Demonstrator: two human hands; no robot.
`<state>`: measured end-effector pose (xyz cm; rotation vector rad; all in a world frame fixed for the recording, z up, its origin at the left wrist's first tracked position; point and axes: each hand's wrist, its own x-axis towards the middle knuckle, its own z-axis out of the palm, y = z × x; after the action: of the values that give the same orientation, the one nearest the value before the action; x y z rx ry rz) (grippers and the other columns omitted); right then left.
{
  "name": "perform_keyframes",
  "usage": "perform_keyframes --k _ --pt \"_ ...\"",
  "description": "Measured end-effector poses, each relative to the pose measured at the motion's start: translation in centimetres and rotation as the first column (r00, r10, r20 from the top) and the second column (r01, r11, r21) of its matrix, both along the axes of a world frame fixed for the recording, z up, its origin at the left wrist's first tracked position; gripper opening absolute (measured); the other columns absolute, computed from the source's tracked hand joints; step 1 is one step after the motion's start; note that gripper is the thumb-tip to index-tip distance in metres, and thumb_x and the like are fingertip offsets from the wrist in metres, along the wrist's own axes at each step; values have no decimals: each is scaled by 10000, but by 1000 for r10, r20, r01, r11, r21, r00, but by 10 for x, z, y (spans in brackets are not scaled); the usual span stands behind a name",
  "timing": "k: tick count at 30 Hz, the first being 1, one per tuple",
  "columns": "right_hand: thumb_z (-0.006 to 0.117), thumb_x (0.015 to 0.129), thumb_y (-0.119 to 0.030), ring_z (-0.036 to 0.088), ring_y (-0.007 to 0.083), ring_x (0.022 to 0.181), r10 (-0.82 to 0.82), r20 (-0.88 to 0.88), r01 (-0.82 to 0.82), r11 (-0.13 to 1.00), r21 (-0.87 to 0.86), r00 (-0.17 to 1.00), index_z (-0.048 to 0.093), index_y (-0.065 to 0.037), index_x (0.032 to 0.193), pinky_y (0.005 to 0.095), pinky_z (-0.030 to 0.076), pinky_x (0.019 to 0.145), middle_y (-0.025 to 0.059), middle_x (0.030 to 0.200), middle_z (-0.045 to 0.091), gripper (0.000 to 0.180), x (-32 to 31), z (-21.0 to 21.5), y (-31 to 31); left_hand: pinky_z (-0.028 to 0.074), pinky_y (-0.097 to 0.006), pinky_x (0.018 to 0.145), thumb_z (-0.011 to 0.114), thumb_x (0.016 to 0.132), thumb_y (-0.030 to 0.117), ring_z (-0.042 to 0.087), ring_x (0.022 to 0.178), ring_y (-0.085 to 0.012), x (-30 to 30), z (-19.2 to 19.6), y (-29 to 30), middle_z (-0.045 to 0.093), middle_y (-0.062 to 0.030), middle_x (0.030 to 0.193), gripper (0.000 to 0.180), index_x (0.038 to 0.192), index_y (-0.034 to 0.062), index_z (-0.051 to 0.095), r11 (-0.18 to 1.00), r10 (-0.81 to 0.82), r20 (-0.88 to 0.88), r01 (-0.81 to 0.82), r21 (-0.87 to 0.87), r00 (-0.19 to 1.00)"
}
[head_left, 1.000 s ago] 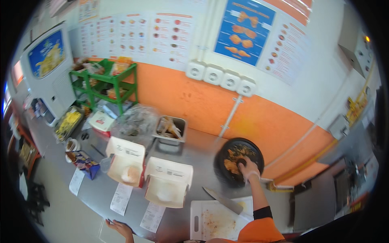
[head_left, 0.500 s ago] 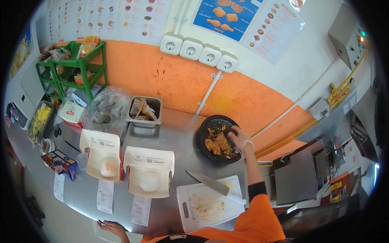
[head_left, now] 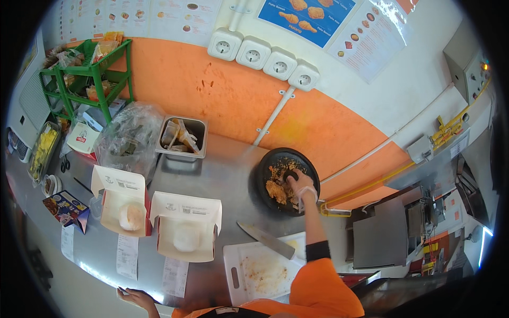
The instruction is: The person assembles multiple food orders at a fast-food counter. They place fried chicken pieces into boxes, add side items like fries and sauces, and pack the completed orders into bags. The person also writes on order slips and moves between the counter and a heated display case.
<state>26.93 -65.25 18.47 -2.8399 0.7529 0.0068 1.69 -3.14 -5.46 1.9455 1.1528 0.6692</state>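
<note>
My right hand point(head_left: 301, 185), in a clear plastic glove, is closed around a dark pestle point(head_left: 290, 174) inside a black mortar point(head_left: 260, 188). Pieces of brown fried chicken point(head_left: 275, 191) and crumbs lie in the mortar, left of the pestle. At the table's front edge, my left hand point(head_left: 137, 298) has its fingers stretched out and touches the edge; a dark strip there is too small to make out. A knife point(head_left: 268, 239) with a white handle lies across the top of a stained white cutting board point(head_left: 233, 259), in front of the mortar.
Two open cardboard boxes, a left one point(head_left: 117, 183) and a right one point(head_left: 186, 208), each hold a white rounded mound. Paper receipts point(head_left: 127, 257) lie before them. Behind stand a steel container point(head_left: 182, 157) with packets, a plastic bag point(head_left: 127, 140) and a green rack point(head_left: 101, 87).
My right hand has moved left and down within the mortar and now grips the dark pestle; before, its fingers were at the rim. My left hand stays at the table edge.
</note>
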Motion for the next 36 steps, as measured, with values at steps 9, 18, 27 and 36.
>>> perform_keyframes --k 9,18,27,36 --pt "588 866 -403 617 349 1054 194 -58 -187 976 109 979 507 -227 1328 441 472 914 188 1145 639 501 -47 67 74 366 -457 1039 275 1027 363 347 1290 -413 7 17 0 266 -281 1416 542 1402 -22 210 996 24 9 -25 87 1000" --pt "617 877 -338 607 179 544 -48 8 37 857 514 999 539 -149 1306 339 529 510 144 988 667 475 -29 76 45 372 -451 1037 294 1021 374 369 1281 -401 -2 4 -4 250 -267 1431 561 1402 -30 218 999 -20 56 18 30 998" --pt "570 881 -405 530 340 1191 104 -184 -59 971 233 977 521 -209 1324 430 417 1000 160 1262 578 487 -19 62 62 357 -429 1053 314 1024 333 377 1272 -391 3 18 -4 243 -271 1422 556 1402 -51 178 1000 15 95 -16 5 995" --pt "592 882 -372 611 339 1015 -51 -159 130 830 542 986 534 -98 1297 377 484 854 175 1152 631 501 -5 42 41 344 -425 1040 316 1031 300 385 1263 -369 6 22 -3 263 -276 1399 512 1391 -34 172 1000 19 102 -19 -3 995"
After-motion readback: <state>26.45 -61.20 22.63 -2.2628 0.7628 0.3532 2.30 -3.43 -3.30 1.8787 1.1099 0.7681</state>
